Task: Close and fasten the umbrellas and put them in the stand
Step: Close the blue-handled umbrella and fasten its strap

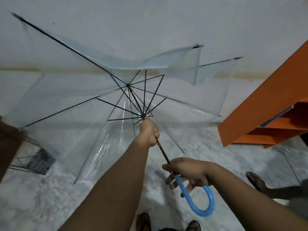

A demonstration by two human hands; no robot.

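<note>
While the orange shelf unit [260, 104] stands at the far right against the pale wall [150, 22], I see what may be a blue-edged flat item in its upper compartment, too blurred to name, and I can read no writing or label anywhere. The umbrella [103, 90] is held out in front of me, left of that shelf unit, its clear plastic canopy partly spread and slack, with thin black ribs fanning from the hub and one panel folded back near the top. My left hand [149, 133] is curled tight round the black shaft [162, 151] just below the point where the ribs meet. My right hand [186, 172], nearer to me and below the shelf unit, holds the top of the blue hooked handle [202, 202], thumb along the shaft and the other fingers loosely spread under it. Far left of the shelf unit, on the mottled grey floor [50, 197], lies a second clear umbrella [35, 161], blurred. Sandalled feet show at the bottom edge and at the right.
</note>
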